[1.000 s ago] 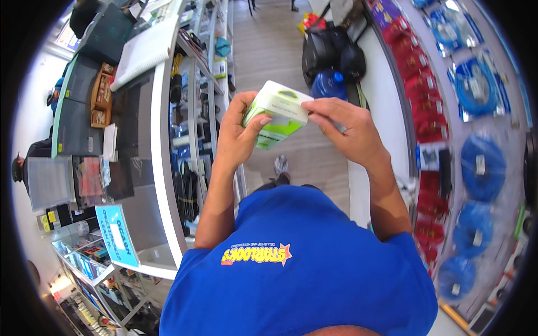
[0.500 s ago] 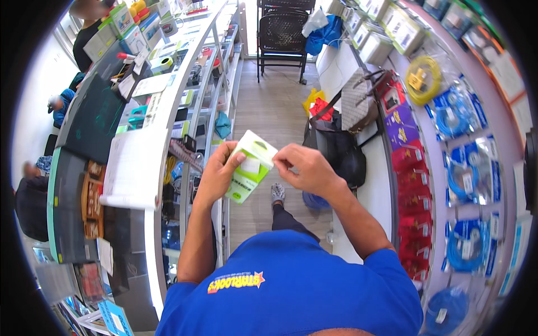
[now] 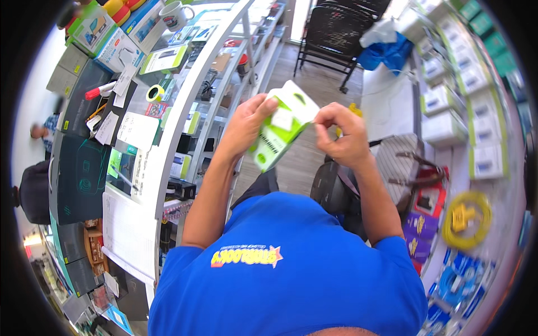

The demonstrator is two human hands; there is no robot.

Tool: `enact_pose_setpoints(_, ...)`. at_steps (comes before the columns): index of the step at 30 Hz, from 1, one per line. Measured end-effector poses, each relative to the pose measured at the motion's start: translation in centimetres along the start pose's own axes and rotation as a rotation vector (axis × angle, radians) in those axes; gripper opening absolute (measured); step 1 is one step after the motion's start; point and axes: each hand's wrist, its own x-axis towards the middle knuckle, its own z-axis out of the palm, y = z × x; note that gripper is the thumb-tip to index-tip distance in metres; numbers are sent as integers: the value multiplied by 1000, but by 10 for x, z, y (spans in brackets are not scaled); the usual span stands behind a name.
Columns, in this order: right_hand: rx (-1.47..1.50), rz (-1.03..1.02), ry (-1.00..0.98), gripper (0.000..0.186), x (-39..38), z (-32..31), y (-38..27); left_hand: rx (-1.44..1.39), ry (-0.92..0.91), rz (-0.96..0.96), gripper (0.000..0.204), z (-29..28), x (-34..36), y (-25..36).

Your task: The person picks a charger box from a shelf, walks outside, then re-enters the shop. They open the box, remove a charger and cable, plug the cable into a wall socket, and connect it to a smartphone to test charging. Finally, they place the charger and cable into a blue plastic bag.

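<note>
A green-and-white box (image 3: 274, 137) is gripped between thumb and fingers of the left hand (image 3: 244, 126), its corner met by bent fingers of the right hand (image 3: 346, 134), whether pinched cannot be told, above the grey floor (image 3: 305, 151).

White-edged counter (image 3: 186, 95) on the left is pretty packed: a mug (image 3: 174, 18), a flat green-and-white box (image 3: 162, 60), a tape roll (image 3: 161, 92), and a lined paper pad (image 3: 129, 229) nearer this end. Shelves underneath hold small boxes (image 3: 179, 166). Floor (image 3: 288, 70) is greyish wood-look, with a black chair (image 3: 336, 36) standing on it.
</note>
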Motion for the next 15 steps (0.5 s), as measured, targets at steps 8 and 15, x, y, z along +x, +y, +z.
enact_pose_setpoints(8, 617, 7, 100, 22, 138, -22, 148, -278, 201, 191, 48, -50, 209, 15)
enact_pose_setpoints(15, 10, -69, -96, 22, 309, -55, 202, 29, 287, 386, 40, -59, 322, 60)
